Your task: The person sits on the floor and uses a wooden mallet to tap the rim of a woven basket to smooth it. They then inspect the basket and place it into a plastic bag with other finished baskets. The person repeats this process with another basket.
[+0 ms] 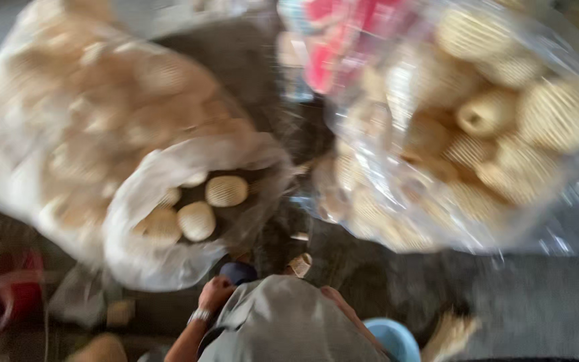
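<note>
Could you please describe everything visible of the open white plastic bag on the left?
The white plastic bag is large, translucent and bulging, lying on its side on the dark floor. Its crumpled mouth faces the camera, showing pale, ribbed, rounded pieces inside. The picture is blurred. The left hand is just below its mouth.

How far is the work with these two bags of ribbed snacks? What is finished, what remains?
Likely done: the right bag bulges with ribbed tan pieces. In hand: the left bag lies with its mouth open, a few pieces showing inside; the left hand, wearing a wristwatch, is just below it, grip unclear. Left: that mouth is not yet closed. Blur makes this tentative.
</note>
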